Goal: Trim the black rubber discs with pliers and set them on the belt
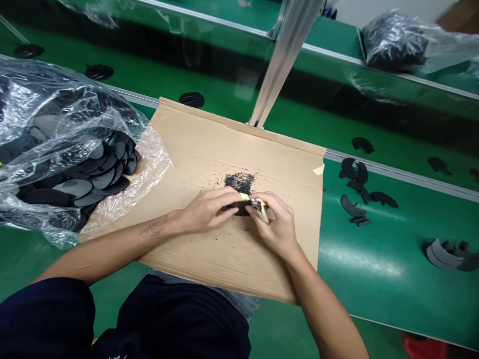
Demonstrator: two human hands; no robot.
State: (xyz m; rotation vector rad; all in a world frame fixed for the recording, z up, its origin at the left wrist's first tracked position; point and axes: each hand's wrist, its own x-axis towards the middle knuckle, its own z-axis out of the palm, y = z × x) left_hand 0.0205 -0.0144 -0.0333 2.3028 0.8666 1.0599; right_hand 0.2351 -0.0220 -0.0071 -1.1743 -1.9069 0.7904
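My left hand [207,209] grips a dark round plastic disc [242,208] between thumb and fingers. A pale yellow wrap covers one of its fingertips. My right hand [275,222] is closed around small metal nippers [258,203] with pale, wrapped-looking handles. Their metal head touches or nearly touches the disc's right edge; the fingers hide the exact contact. Just beyond both hands, a pile of tiny black plastic scraps [239,182] lies on a cardboard sheet [194,144], with more specks scattered around.
At left, a clear plastic bag [75,109] spills many black oval discs [108,169] onto the cardboard. Curved black pieces [355,169] lie on the green table [374,294] at right. A metal post [280,65] rises behind the cardboard. Another filled bag [396,40] sits on the upper shelf.
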